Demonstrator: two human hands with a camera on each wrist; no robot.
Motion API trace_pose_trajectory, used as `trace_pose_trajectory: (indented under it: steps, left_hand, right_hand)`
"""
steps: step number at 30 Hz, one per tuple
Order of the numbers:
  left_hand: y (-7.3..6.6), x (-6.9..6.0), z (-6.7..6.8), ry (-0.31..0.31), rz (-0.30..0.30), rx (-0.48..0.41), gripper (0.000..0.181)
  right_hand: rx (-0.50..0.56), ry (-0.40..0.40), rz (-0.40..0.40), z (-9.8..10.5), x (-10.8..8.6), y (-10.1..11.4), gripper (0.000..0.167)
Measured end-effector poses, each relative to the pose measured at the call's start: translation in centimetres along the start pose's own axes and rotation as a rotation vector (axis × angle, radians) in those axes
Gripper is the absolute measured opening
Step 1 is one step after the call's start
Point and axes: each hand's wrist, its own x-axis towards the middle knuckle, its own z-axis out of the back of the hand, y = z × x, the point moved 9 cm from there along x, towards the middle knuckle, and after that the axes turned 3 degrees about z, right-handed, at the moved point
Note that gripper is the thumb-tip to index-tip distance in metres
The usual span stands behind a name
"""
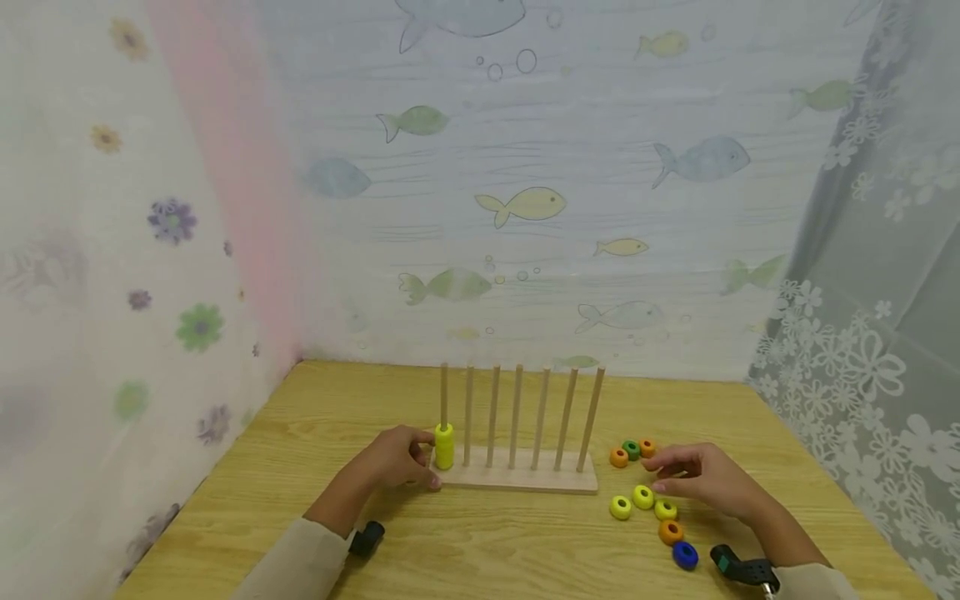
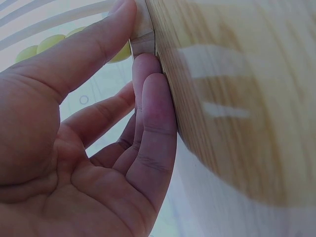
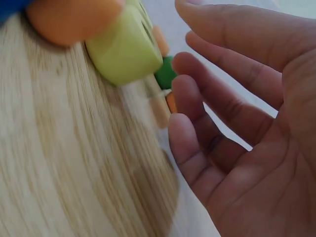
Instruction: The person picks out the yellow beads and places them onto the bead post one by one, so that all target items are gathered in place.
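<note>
A wooden peg rack (image 1: 517,478) with several upright pegs stands mid-table in the head view. Several yellow rings (image 1: 444,447) are stacked on its leftmost peg. My left hand (image 1: 392,460) holds the left end of the base, thumb at the front and fingers around the end; the left wrist view shows that base end (image 2: 144,43) between them. To the right, my right hand (image 1: 705,479) hovers beside loose rings with thumb and fingers apart, holding nothing. Nearest it are a yellow ring (image 1: 666,510) and an orange ring (image 1: 647,448).
Two more yellow rings (image 1: 632,502) lie near the rack's right end. A green ring (image 1: 631,450) sits between two orange ones. Closer to me are another orange ring (image 1: 671,532) and a blue ring (image 1: 686,555). Patterned curtains (image 1: 525,250) surround the wooden table (image 1: 480,546).
</note>
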Motion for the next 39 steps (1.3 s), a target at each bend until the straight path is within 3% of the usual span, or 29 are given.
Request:
trace_pose_trajectory:
  steps: [10,16,26,39]
  left_hand:
    - [-0.3,-0.3,0.2,-0.006,-0.011,-0.02,0.078]
    - [-0.1,-0.1,0.1,-0.001,-0.01,-0.022,0.079]
    - [-0.1,-0.1,0.1,0.0,-0.007,-0.017,0.079]
    - [0.0,-0.1,0.0,-0.006,-0.004,-0.018,0.078]
  right_hand:
    - [0.02,0.062,-0.015,-0.4,0.1,-0.8,0.034]
    - [0.029,0.111,0.034,-1.3,0.4,-0.2,0.034]
    - [-0.024,0.117,0.044,-2.0,0.8,0.2,0.032]
    - [-0.017,0.128,0.044,-2.4,0.9,0.6,0.026]
